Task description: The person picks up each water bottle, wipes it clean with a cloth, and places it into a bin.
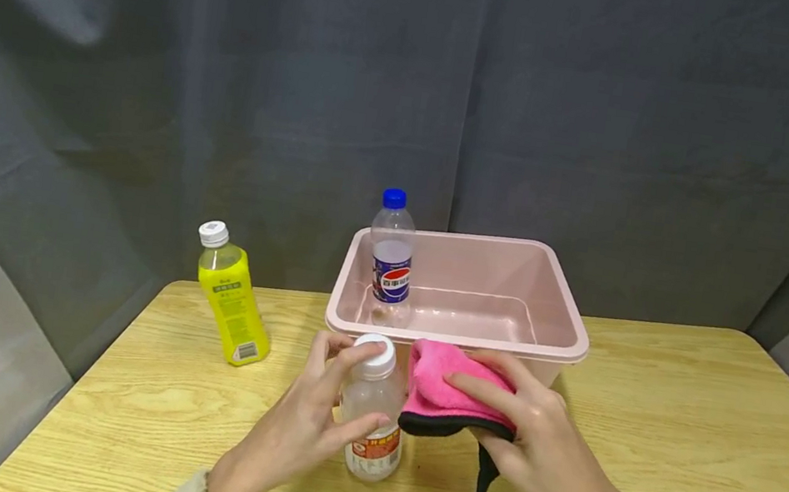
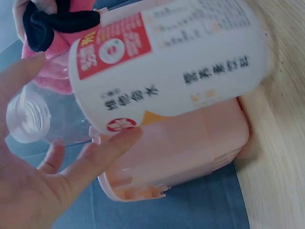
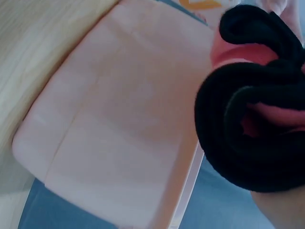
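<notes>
My left hand [image 1: 306, 414] holds a clear bottle [image 1: 369, 400] with a white cap, fingers up by the cap and thumb against the body. In the left wrist view its white, red-patched label [image 2: 171, 62] looks large and tilted. My right hand [image 1: 535, 430] grips a folded pink cloth [image 1: 447, 379] with a black border, close beside the bottle. From the right wrist, the cloth's rolled black edge [image 3: 219, 129] fills the right side. A black strap [image 1: 482, 485] dangles below the cloth. Some fingers of the right hand are hidden by the cloth.
Behind the hands stands a pale pink bin [image 1: 562, 345]. A clear bottle with a blue cap [image 1: 391, 271] is upright inside its left end. A yellow bottle [image 1: 235, 303] with a white cap stands left on the wooden table [image 1: 698, 457]. Grey curtains [image 1: 608, 125] hang behind.
</notes>
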Tool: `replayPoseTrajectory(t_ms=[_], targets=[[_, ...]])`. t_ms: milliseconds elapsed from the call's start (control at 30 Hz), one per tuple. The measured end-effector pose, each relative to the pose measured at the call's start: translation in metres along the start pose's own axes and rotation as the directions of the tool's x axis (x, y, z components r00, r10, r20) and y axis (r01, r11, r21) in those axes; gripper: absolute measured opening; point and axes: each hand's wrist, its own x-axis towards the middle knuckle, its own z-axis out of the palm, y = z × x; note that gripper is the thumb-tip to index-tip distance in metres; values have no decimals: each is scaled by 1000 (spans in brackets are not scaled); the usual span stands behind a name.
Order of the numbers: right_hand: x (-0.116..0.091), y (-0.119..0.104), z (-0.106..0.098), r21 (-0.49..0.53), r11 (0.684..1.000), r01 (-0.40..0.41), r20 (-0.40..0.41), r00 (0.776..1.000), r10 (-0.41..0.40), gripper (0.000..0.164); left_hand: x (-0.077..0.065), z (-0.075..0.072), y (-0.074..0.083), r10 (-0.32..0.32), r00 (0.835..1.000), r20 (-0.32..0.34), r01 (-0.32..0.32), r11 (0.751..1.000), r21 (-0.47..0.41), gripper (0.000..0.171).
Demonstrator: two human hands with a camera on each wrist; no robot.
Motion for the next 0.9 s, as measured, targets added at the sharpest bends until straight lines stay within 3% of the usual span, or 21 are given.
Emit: replayPoseTrajectory(t_ms=[300, 533, 667, 767, 900], targets=[[1, 5, -9, -9, 997, -77, -7, 997, 77, 69, 1, -14, -7, 54, 997, 62, -50, 997, -61, 67], [1, 4, -10, 0, 1000, 21, 6, 1000, -21, 66, 2, -14, -7, 52, 991, 125, -40, 995, -95, 68], [1, 2, -5, -3, 996, 90, 21, 996, -90, 70, 2, -15, -8, 44, 988, 147, -20, 987, -159, 68], [0, -1, 1, -38, 994, 104, 52, 993, -102, 73, 2, -16, -8, 24, 986, 167, 11, 978, -208, 67], [-1, -5, 7, -80, 992, 100, 84, 992, -93, 75, 1, -17, -7, 13, 983, 182, 26, 978, -208, 66]])
